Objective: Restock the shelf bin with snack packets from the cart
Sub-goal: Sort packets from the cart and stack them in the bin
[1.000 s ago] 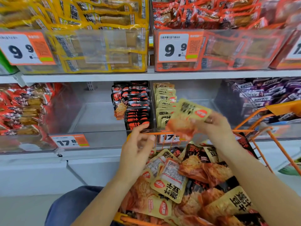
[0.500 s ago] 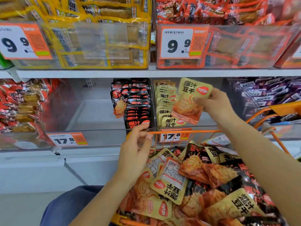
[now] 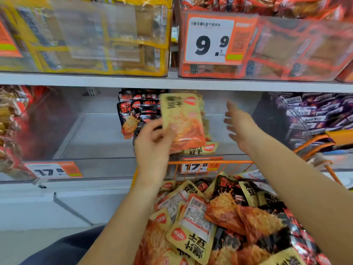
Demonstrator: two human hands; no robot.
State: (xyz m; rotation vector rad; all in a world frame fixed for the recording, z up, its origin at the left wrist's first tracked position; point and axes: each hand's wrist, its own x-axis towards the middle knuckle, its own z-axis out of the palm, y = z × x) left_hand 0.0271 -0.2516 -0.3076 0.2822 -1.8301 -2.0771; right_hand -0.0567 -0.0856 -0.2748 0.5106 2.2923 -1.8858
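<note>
My left hand grips a yellow-and-orange snack packet by its lower left edge and holds it upright in front of the clear shelf bin. Inside the bin stand a row of black packets and a row of yellow packets, partly hidden behind the held one. My right hand reaches into the bin to the right of the packet with fingers straight and nothing in it. Below, the orange wire cart holds several yellow and black packets.
An upper shelf carries a yellow-packet bin and an orange-packet bin with a 9.9 tag. A red-packet bin sits left, a purple-packet bin right. The left part of the middle bin's floor is bare.
The yellow packet passed from my right hand to my left hand, which rose from the cart to the bin. My right hand let go and now reaches forward with fingers spread.
</note>
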